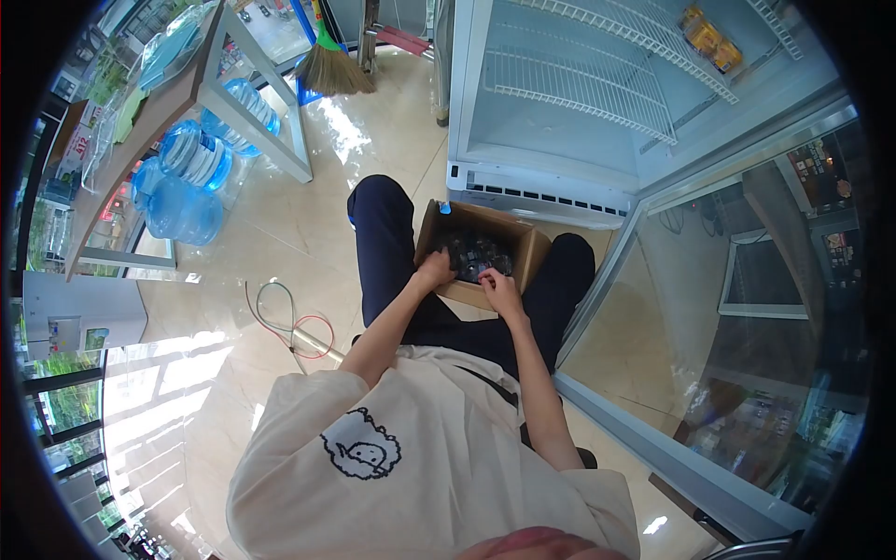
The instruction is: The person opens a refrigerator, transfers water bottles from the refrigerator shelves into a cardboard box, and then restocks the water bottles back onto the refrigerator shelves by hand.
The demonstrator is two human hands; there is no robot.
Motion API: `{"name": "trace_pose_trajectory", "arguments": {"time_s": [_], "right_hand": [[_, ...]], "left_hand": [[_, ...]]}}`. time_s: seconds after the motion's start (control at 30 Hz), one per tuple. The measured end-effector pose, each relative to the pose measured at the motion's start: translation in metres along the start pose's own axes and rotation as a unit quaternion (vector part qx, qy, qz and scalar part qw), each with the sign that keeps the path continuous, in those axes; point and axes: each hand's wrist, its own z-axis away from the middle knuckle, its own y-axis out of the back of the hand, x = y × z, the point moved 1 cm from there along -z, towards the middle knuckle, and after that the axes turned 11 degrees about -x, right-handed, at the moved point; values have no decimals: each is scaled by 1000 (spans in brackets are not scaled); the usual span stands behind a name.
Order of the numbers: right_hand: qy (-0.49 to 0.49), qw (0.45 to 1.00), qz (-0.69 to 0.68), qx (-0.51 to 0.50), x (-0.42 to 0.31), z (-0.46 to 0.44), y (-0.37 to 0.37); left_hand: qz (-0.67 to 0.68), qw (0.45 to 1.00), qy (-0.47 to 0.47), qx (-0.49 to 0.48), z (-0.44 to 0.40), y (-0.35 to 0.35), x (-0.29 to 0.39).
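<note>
Centrally, a cardboard box with raised flaps is set on the tiled floor between the seated person's legs, just in front of an upright display refrigerator. Dark, glossy items are heaped inside it; their exact kind cannot be told. The left hand is reached over the box's left side, fingers lowered among the items; whether anything is grasped cannot be told. The right hand is held over the near edge, fingers bent together at the heap, and its grasp cannot be made out either. Above, yellow-orange packages are seen on a wire shelf. The glass door is swung wide at the right. Large blue water bottles are stood beside a table at the left.
</note>
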Motion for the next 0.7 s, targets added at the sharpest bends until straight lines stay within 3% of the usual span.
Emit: {"name": "trace_pose_trajectory", "arguments": {"time_s": [0.1,0.3,0.4,0.5,0.7], "right_hand": [[13,1000,5,5,-9,7,0],[11,1000,22,7,-13,13,-6],[11,999,42,3,-18,12,-10],[11,998,66,-10,-27,10,-12],[40,997,59,-42,-39,-2,-28]], "left_hand": [[-23,999,29,16,8,-5,0],[-41,996,-5,-79,13,-8,-4],[-71,996,-7,-46,22,-7,-6],[-15,997,70,16,34,-7,-11],[-23,995,102,1,52,-3,-31]]}}
